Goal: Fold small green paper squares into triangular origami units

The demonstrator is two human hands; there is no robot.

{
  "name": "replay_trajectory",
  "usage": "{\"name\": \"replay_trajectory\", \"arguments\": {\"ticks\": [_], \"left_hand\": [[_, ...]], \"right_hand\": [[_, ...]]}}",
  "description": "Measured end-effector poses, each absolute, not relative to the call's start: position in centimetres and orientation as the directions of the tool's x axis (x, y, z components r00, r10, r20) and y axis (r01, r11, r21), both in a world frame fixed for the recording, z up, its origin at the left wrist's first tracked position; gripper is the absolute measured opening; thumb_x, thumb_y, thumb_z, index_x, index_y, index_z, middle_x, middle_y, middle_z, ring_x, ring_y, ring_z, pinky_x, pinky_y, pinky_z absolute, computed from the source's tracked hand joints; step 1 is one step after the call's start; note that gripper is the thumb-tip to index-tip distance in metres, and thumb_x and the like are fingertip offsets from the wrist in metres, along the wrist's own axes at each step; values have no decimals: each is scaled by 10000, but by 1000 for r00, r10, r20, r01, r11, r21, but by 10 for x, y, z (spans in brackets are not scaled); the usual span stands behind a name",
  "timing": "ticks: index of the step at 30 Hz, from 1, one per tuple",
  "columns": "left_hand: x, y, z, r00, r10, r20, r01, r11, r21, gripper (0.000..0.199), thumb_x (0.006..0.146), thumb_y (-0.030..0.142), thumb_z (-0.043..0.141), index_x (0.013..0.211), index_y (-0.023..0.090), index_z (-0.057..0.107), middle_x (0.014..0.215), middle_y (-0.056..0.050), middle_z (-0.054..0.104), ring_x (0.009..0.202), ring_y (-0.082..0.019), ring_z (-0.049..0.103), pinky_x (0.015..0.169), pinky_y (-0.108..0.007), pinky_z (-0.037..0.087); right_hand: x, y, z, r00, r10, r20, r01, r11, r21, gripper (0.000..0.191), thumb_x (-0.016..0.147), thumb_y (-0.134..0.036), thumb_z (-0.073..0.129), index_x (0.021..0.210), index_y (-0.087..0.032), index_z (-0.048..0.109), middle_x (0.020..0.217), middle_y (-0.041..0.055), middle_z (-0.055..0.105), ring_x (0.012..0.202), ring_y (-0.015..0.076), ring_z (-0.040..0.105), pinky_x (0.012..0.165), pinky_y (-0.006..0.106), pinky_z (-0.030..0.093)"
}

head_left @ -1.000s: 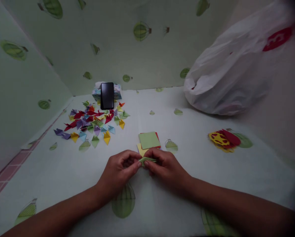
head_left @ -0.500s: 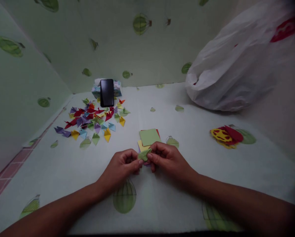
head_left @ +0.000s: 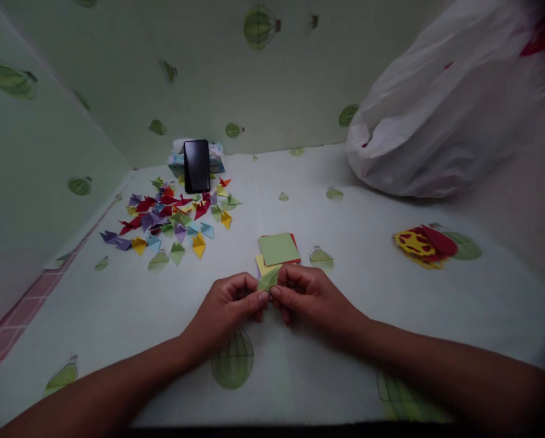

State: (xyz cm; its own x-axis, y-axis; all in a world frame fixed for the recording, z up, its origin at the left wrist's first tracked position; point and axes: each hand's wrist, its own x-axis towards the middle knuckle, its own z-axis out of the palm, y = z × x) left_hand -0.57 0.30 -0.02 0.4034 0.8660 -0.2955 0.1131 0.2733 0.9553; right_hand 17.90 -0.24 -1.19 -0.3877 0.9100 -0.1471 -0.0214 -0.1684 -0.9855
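I see both hands, left (head_left: 229, 302) and right (head_left: 306, 296), pinching the green paper (head_left: 269, 280) just above the counter (head_left: 117, 316), now tipped up from flat, so another fold looks underway.

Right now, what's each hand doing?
Left hand: closed, pinching the folded green paper.
Right hand: closed, pinching the same paper.
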Motion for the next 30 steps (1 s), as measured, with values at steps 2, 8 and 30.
{"name": "replay_trajectory", "arguments": {"ticks": [2, 8, 30], "left_hand": [[-6, 2, -1, 408, 870, -275, 126, 245, 961, 245, 837, 339, 668, 703, 144, 604, 601, 22, 594, 589, -97, 518, 604, -231, 395], [-6, 0, -1, 405, 871, -277, 122, 249, 961, 268, 846, 349, 652, 684, 143, 596, 604, 23, 582, 557, -90, 503, 576, -227, 393], [-7, 1, 4, 579, 764, -284, 210, 197, 958, 303, 876, 397, 569, 684, 172, 503, 593, 34, 498, 542, -92, 424, 533, -225, 344]], "right_hand": [[179, -3, -12, -401, 904, -149, -20, -171, -985, 220, 838, -267, 609, 668, -176, 504, 552, -49, 518, 461, 81, 505, 462, 220, 377], [179, -3, -10, -456, 880, -132, -68, -182, -981, 254, 867, -337, 584, 685, -174, 513, 571, -35, 535, 475, 87, 516, 484, 234, 400], [183, -7, -9, -422, 887, -187, 7, -203, -979, 370, 907, -445, 567, 655, -181, 504, 507, -42, 535, 421, 71, 469, 430, 201, 359]]}}
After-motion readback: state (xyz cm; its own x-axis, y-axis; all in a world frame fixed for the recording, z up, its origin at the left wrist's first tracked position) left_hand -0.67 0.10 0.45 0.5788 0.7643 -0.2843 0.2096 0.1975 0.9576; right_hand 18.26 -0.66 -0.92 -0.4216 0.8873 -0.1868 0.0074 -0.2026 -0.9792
